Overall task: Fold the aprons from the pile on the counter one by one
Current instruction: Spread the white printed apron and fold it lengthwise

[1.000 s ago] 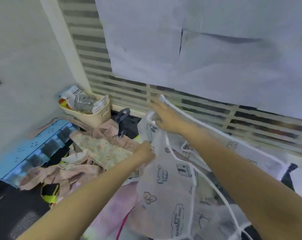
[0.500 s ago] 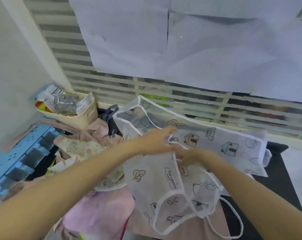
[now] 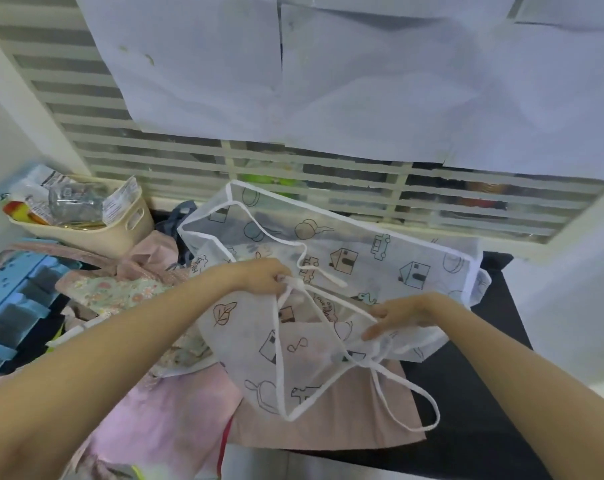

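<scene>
Left hand (image 3: 264,276) fingers curled, pinching; right hand (image 3: 395,315) fingers extended.

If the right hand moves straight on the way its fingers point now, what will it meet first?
Probably the white strap lying across the white printed apron, just past the right hand; depth is unclear.

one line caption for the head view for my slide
Left hand pinches the white printed apron by its ties while the right hand rests on it, above a pink apron pile.
</scene>
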Available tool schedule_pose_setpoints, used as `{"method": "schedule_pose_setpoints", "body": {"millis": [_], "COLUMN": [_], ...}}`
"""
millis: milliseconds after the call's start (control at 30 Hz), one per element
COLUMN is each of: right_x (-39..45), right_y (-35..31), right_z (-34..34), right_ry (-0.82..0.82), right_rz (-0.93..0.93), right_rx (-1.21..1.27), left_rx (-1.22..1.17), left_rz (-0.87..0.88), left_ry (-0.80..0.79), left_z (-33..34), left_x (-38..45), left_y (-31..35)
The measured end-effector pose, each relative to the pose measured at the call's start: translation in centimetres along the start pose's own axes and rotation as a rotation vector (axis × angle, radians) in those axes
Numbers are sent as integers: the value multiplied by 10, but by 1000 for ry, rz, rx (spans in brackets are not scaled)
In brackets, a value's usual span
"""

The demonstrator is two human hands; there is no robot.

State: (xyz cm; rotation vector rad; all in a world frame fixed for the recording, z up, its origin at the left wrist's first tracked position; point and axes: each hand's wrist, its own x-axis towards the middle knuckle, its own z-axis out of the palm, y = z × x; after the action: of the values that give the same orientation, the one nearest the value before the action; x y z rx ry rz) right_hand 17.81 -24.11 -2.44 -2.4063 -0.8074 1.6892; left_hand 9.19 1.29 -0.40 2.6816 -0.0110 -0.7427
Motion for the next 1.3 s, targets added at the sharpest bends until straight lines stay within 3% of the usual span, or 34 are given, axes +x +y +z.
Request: {"method": "schedule_pose_setpoints", "body": {"millis": [67,167,300,367,433,500,600,700,800,900,1000,1100,1167,1233,1300], "right_x": [-7,-7,-5,-11,-32,-52,-61,-52,-45,-39,-30,-19,-19,-22,-28], "right_y": [1,7,20,30,45,73,91,66,27,7,6,10,8,8,7], "right_z": [8,16,16,8,3,1,3,15,30,39,48,55,56,53,49], "right_ry": [-30,-18,312,430,502,572,462,334,431,584,481,399,354,246,110], "right_rz": [5,-37,28,118,267,435,519,171,-177,-223,-260,-320,-307,-311,-366], "right_rx": [60,189,-3,-178,-393,-529,-631,-463,-303,-326,-264,192,405,572,721], "left_rx": [-199,-694,-1229,-1280,-1169,-1082,-1006,-616,137,482,707,755,663,441,-34], "left_rz": [-9,-126,-349,-421,-558,-707,-769,-761,-749,-543,-280,-174,-177,-184,-168], "left_ry": [150,543,1019,1183,1239,1217,1030,924,809,698,465,348,293,231,237], "left_z": [-9,-29,-51,-57,-54,-40,-6,26,44,49,64,79,81,75,64], "left_x": [-5,-20,-38,-48,-54,-59,-66,-70,-77,-73,-58,-45,-38,-33,-28], "left_y": [-7,-4,-2,1,7,9,1,1,33,67,94,100,102,105,109]}}
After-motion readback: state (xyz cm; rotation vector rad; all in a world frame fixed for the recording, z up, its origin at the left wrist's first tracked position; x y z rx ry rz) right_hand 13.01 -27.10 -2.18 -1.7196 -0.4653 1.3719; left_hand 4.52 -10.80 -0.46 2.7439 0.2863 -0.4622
